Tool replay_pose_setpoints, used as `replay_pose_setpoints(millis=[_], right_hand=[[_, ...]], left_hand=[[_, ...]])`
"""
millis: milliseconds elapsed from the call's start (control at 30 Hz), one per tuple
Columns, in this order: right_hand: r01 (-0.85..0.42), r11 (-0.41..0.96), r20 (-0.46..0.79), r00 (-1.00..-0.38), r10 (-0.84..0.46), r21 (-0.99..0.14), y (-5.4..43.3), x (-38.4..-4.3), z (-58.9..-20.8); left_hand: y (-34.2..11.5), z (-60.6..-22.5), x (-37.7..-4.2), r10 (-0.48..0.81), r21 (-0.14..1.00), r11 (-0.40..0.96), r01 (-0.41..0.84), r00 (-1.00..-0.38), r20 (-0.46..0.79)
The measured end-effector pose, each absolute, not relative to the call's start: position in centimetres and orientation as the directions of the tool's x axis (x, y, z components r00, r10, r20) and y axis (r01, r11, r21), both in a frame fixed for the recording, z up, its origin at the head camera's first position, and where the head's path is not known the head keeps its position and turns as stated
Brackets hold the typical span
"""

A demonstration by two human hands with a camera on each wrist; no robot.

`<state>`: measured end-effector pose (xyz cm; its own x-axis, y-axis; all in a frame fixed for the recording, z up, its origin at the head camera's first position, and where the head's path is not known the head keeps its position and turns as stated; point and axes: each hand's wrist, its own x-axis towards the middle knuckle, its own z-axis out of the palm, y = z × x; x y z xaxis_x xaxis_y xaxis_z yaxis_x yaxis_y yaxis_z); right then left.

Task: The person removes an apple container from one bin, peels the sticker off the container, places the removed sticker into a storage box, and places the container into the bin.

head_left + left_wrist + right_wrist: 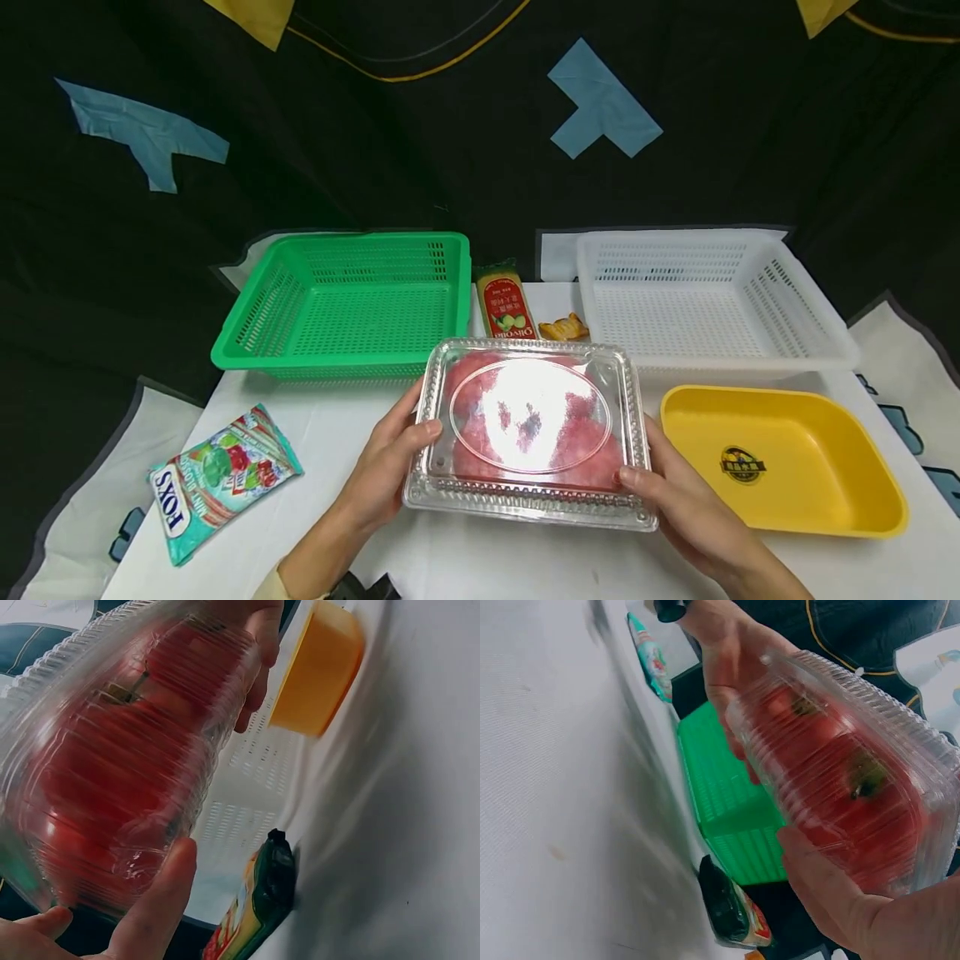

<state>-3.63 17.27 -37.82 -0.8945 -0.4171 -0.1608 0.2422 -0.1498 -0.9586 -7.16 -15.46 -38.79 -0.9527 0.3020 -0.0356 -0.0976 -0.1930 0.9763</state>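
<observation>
A clear plastic clamshell box [626, 417] is held up over the white table between both hands, its lid facing up and glaring with light. Inside are red tomatoes [829, 780] with green stem ends, seen through the ribbed wall in both wrist views. My left hand [386, 467] grips the box's left side, thumb over the lid edge and fingers underneath. On the opposite side my right hand [678, 500] holds it likewise, its thumb near the front right corner. The fingers beneath the box are partly hidden in the head view.
A green basket [341, 364] stands back left and a white basket [720, 364] back right. Between them lie a red-and-green Olivoilà packet [506, 304] and a small golden-brown item [564, 327]. A teal FOX'S candy bag [225, 479] lies left, a yellow tray [810, 492] right.
</observation>
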Motion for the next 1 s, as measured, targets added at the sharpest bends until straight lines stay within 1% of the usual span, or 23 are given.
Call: replay_pose_setpoints(millis=[167, 267, 333, 433, 467, 500, 533, 600, 667, 700, 767, 800, 867, 1000], right_hand=[[0.243, -0.196, -0.154, -0.910, -0.384, -0.950, 16.9, -3.8, -37.9], [0.252, -0.223, -0.156, -0.915, -0.372, -0.942, 16.7, -4.0, -37.8], [0.255, -0.237, -0.155, -0.915, -0.372, -0.938, 16.6, -4.1, -37.7], [0.256, -0.245, -0.154, -0.916, -0.370, -0.935, 16.5, -4.3, -37.6], [0.256, -0.245, -0.155, -0.917, -0.369, -0.935, 16.5, -4.4, -37.6], [0.258, -0.242, -0.159, -0.918, -0.363, -0.935, 16.4, -4.5, -37.6], [0.258, -0.241, -0.161, -0.920, -0.358, -0.936, 16.4, -4.6, -37.6], [0.257, -0.242, -0.161, -0.921, -0.354, -0.936, 16.5, -4.8, -37.6], [0.260, -0.246, -0.161, -0.919, -0.359, -0.934, 16.5, -5.0, -37.6], [0.260, -0.252, -0.157, -0.918, -0.365, -0.932, 16.5, -5.1, -37.7], [0.261, -0.263, -0.148, -0.912, -0.382, -0.929, 16.4, -5.3, -37.8], [0.263, -0.266, -0.147, -0.910, -0.387, -0.927, 16.3, -5.3, -37.9], [0.265, -0.271, -0.144, -0.908, -0.394, -0.925, 16.2, -5.5, -38.0], [0.255, -0.263, -0.142, -0.913, -0.383, -0.930, 16.1, -5.9, -37.9]], left_hand=[[-15.7, -38.9, -7.6, 0.328, 0.987, -0.158, -0.025, -0.944, 0.029], [-16.1, -39.1, -8.0, 0.320, 0.995, -0.079, 0.065, -0.944, 0.087], [-16.6, -39.4, -8.2, 0.281, 0.989, 0.007, 0.149, -0.949, 0.141], [-17.5, -39.9, -8.8, 0.159, 0.924, 0.197, 0.328, -0.941, 0.300], [-17.9, -40.1, -9.1, 0.114, 0.881, 0.266, 0.391, -0.920, 0.374], [-18.2, -40.2, -9.4, 0.079, 0.819, 0.342, 0.461, -0.883, 0.463], [-18.6, -40.3, -9.8, 0.046, 0.749, 0.417, 0.515, -0.835, 0.548], [-19.5, -40.3, -10.6, 0.010, 0.612, 0.539, 0.579, -0.731, 0.682], [-20.3, -40.4, -11.5, 0.009, 0.480, 0.645, 0.595, -0.634, 0.773], [-20.8, -40.5, -12.0, 0.014, 0.433, 0.678, 0.594, -0.600, 0.800], [-21.7, -41.1, -12.8, 0.017, 0.381, 0.724, 0.576, -0.566, 0.824], [-22.2, -41.4, -13.2, 0.019, 0.362, 0.741, 0.565, -0.557, 0.830], [-23.1, -42.1, -13.7, 0.024, 0.350, 0.758, 0.550, -0.560, 0.828], [-23.9, -43.1, -14.6, 0.028, 0.356, 0.780, 0.516, -0.596, 0.802]])
